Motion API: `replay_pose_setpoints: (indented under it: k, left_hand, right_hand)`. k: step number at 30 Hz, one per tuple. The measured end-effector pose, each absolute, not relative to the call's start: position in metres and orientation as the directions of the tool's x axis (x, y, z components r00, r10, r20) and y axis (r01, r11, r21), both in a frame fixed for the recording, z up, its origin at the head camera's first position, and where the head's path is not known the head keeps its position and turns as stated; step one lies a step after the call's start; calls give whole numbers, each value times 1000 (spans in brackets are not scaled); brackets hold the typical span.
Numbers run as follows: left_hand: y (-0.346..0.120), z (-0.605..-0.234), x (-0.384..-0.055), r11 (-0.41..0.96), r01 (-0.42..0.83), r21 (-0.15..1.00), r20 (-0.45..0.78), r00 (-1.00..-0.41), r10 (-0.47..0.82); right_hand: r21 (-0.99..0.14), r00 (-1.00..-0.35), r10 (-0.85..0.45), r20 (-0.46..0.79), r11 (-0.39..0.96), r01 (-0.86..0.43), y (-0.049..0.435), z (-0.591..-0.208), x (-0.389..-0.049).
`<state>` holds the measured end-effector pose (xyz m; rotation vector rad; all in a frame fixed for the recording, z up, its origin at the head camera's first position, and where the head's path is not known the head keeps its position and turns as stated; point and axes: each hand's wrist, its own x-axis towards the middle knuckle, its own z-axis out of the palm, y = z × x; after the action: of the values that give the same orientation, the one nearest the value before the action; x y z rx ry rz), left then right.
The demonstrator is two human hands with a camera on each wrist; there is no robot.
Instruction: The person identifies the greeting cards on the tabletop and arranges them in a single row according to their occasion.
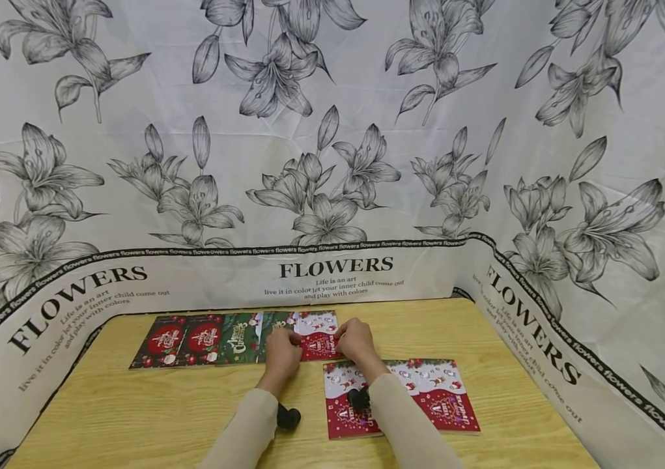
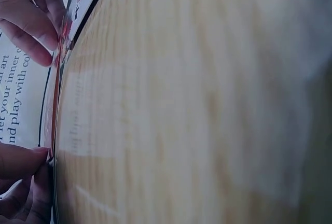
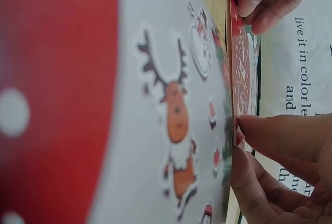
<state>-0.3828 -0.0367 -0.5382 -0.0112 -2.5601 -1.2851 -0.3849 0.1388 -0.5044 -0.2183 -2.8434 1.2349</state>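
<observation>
A red-and-white Christmas card (image 1: pixel 317 326) with small printed figures lies at the right end of a row of cards near the back of the table. My left hand (image 1: pixel 283 355) pinches its left edge, over part of the neighbouring green card (image 1: pixel 276 320). On the opposite edge, my right hand (image 1: pixel 358 342) holds the card between thumb and fingers, as the right wrist view shows with the thumb (image 3: pixel 270 130) on top. Below my right forearm lie more red-and-white cards, among them one at the right (image 1: pixel 446 397) and one at the left (image 1: pixel 346 420).
Left along the row are another green card (image 1: pixel 238 339) and two dark cards with red circles, one at the far left (image 1: pixel 159 342) and one beside it (image 1: pixel 200 339). Flower-printed cloth (image 1: pixel 332 286) borders the wooden table (image 1: pixel 150 417) behind and at both sides.
</observation>
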Motion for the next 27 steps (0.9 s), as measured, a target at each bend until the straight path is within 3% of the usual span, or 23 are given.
replay_pose_setpoints:
  k: [27]
  left_hand:
    - [-37,-536,-383,610,134,781,243,-965,-98]
  right_hand:
    - [-671,-992,123,-26,734,109,133,-500,-381]
